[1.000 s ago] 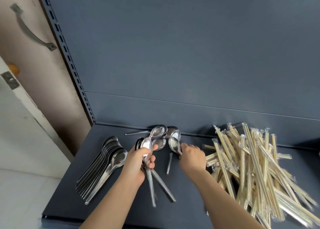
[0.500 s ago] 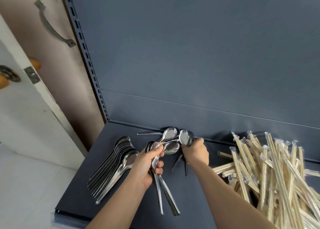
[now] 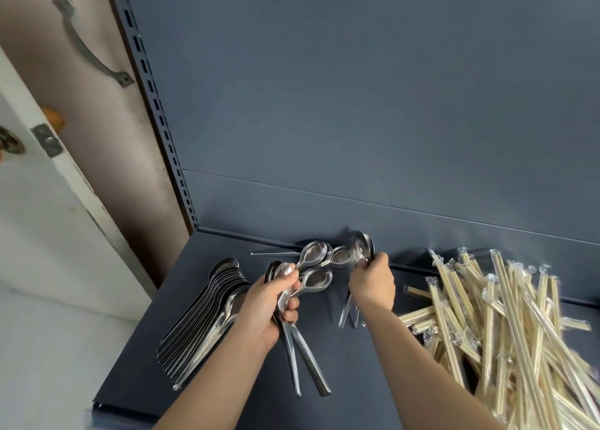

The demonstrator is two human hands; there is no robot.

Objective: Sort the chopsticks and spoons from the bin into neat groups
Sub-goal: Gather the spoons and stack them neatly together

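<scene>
Over the shelf (image 3: 341, 368), left hand (image 3: 266, 303) clutches a spoon bundle (image 3: 306, 368) — right hand (image 3: 373, 286) clutches other spoons (image 3: 360, 251).

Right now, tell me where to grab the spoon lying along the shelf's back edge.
Pinch the spoon by its thin handle, coming from the left and above: the handle lies flat and free, pointing left, while its bowl end is hidden behind other spoon bowls.

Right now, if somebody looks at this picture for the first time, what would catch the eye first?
The two hands in the middle: the left hand grips a bundle of spoons, the right hand grips a second bunch near the back wall. At the right lies a loose pile of wrapped chopsticks; at the left, a neat spoon stack, both on the dark shelf.
</scene>
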